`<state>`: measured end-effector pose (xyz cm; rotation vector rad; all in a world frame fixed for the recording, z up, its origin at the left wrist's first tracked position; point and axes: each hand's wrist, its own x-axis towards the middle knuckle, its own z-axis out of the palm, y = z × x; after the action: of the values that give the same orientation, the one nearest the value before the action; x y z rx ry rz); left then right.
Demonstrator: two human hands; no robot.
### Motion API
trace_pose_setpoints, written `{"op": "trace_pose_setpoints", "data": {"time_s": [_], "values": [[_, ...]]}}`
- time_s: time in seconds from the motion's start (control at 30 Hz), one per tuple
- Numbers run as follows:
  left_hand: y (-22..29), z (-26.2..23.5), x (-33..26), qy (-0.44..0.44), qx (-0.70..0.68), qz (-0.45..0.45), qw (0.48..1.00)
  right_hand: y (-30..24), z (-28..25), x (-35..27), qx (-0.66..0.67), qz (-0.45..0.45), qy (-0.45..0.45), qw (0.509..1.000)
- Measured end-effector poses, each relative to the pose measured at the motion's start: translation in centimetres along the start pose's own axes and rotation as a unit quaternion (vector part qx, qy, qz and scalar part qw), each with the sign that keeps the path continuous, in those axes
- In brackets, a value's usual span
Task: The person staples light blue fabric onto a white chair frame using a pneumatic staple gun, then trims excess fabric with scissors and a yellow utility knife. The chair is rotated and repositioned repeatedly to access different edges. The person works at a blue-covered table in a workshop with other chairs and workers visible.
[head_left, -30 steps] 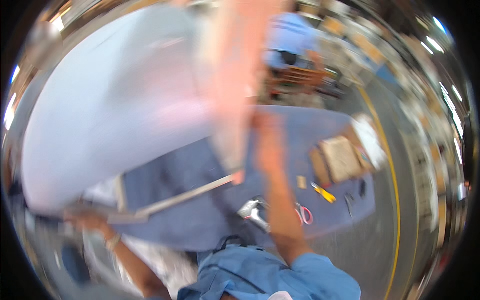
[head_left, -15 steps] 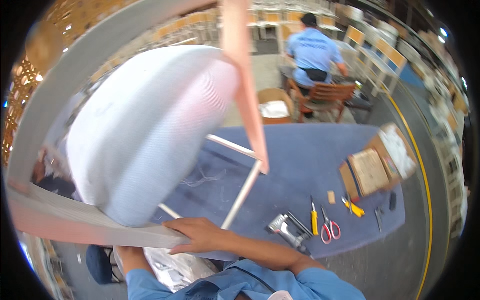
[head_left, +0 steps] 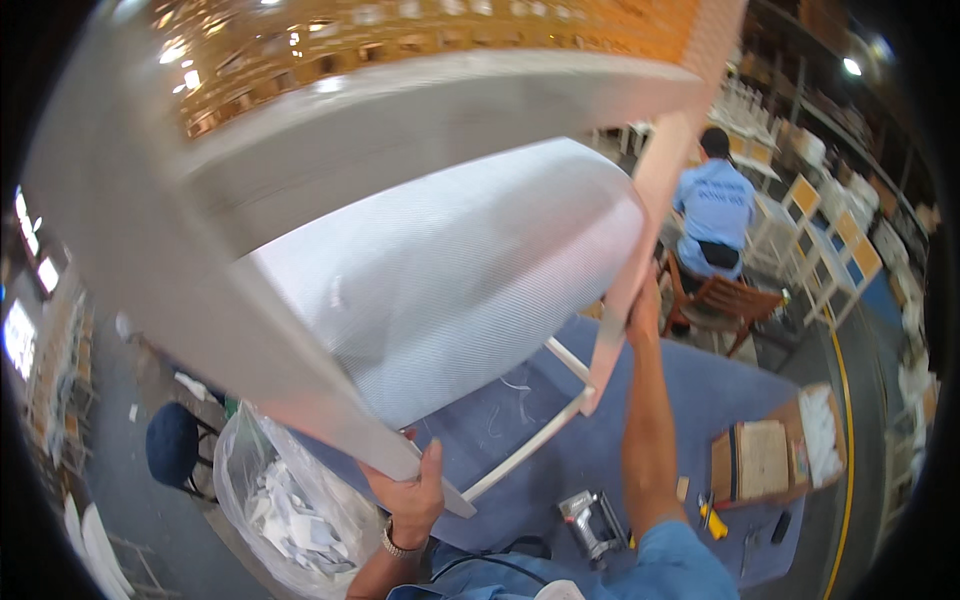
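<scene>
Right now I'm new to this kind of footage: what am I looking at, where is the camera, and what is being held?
The one view comes from a fisheye camera on a person's head, looking down, so straight edges bend. No machine: two bare hands lift a pale wooden chair frame with a white mesh-fabric padded seat. The left hand grips one leg from below; the right hand holds another leg higher up. Beneath lies a blue-covered worktable with a grey staple gun, an open cardboard box and small yellow-handled tools. A clear plastic bag of white scraps stands at the left. Another person in a blue shirt sits beyond.
</scene>
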<state>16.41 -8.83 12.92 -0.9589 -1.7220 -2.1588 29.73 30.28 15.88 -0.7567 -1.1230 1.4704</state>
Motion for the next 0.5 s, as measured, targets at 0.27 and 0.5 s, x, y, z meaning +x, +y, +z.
{"op": "trace_pose_setpoints", "data": {"time_s": [0.27, 0.5], "values": [[0.2, -4.9, 9.0, -0.002, -0.008, -0.042, 0.999, 2.4, 0.4, -5.8, 0.091, 0.005, 0.012, 0.996], [1.3, -11.2, 5.2, 0.029, -0.004, -0.047, 0.998, 4.0, -3.1, -13.8, 0.108, -0.094, -0.023, 0.989]]}}
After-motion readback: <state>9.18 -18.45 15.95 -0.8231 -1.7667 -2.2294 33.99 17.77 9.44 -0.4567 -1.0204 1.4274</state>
